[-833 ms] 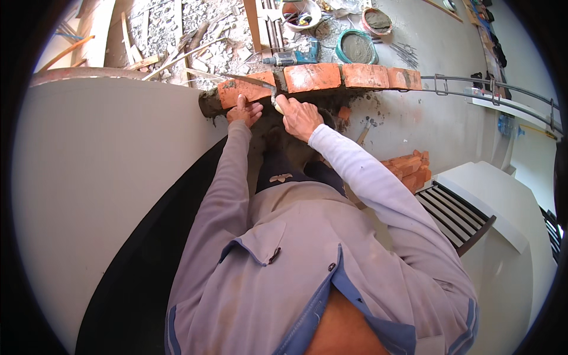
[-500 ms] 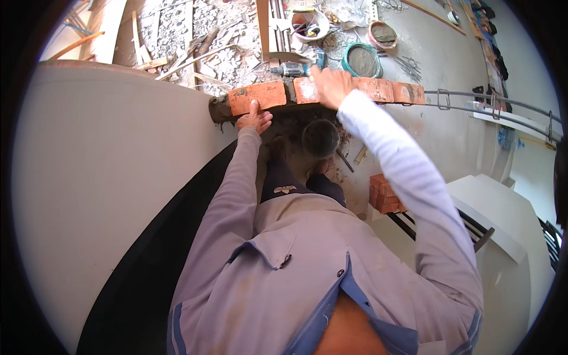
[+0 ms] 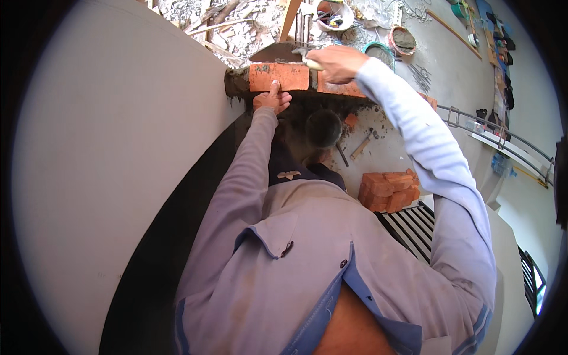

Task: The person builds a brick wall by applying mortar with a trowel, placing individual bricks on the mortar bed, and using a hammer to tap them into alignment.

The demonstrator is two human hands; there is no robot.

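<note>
orange-red brick (image 3: 279,77) sits at the left end of a curved course, on dark mortar (image 3: 238,83) that shows past its left side. the left hand (image 3: 273,102) is at the near face of this brick, its thumb raised and touching the face, the other fingers loosely bent and apart from the thumb, below the brick's lower edge. the right hand (image 3: 338,64) has its fingers clamped around the pale handle of a trowel (image 3: 277,51), whose blade points left along the far edge of the same brick. a second brick (image 3: 340,89) lies just to the right, partly beneath the right hand, with a mortar-filled joint between the two.

below the course are a dark round object (image 3: 323,128) and a hammer (image 3: 362,145) on the floor, with a stack of bricks (image 3: 387,190) nearer the body. beyond the course, a teal bucket (image 3: 378,53) is partly hidden by the right hand, near a pinkish bucket (image 3: 404,39) of grey mix.
</note>
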